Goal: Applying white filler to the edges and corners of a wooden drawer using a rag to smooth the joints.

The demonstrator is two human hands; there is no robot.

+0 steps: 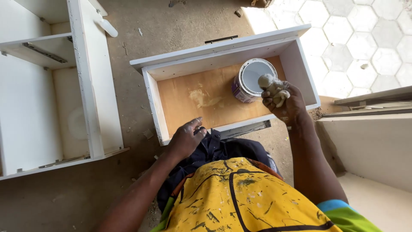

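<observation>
- The right hand [286,103] is curled shut around a wad of pale cloth [273,87] smeared with filler; the wad sticks out past the fingertips.
- Just beyond that hand, touching the wad's far end or nearly so, stands an open tin [251,80] with a purple side and whitish contents.
- The tin sits inside a white drawer [151,92] that lies on the floor with its plywood bottom facing up; the tin is in the corner nearest the right hand.
- A pale smear of filler [201,98] marks the plywood, between the two hands and a little ahead of them.
- The left hand [186,137] rests on the near edge of the drawer, fingers loosely bent and together, holding nothing.
- Just behind the left hand is the person's knee in dark trousers [216,150].
- Well off to the left hand's outer side lies a white cabinet [92,81], open and on its back.
- The floor [128,38] under all this is bare dusty concrete; far beyond the right hand it turns to pale hexagon tiles [360,38].
</observation>
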